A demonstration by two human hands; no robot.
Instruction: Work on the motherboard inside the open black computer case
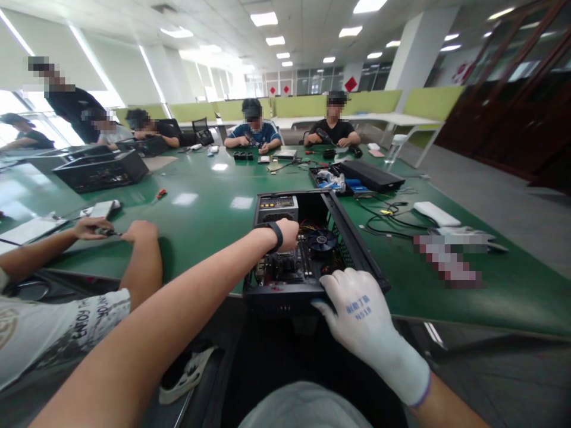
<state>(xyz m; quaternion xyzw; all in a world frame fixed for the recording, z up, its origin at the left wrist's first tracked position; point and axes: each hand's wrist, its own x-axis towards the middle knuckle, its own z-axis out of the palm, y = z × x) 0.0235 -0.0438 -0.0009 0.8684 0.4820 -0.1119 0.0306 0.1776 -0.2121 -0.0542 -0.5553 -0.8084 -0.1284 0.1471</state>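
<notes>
Your white-gloved right hand (pixel 357 306) clamped the open black metal computer case (pixel 276 294) at its near edge. Your left hand (pixel 289 233) was inside it; I couldn't tell its grip.

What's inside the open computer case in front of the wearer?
A power supply at the back, a blue fan, a circuit board and coloured wires. The left hand reaches in, hiding what it touches; the gloved right hand covers the near right corner.

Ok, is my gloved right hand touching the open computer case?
Touching. The head view shows the right hand lying on the computer case's near rim, fingers curled over its front edge.
</notes>
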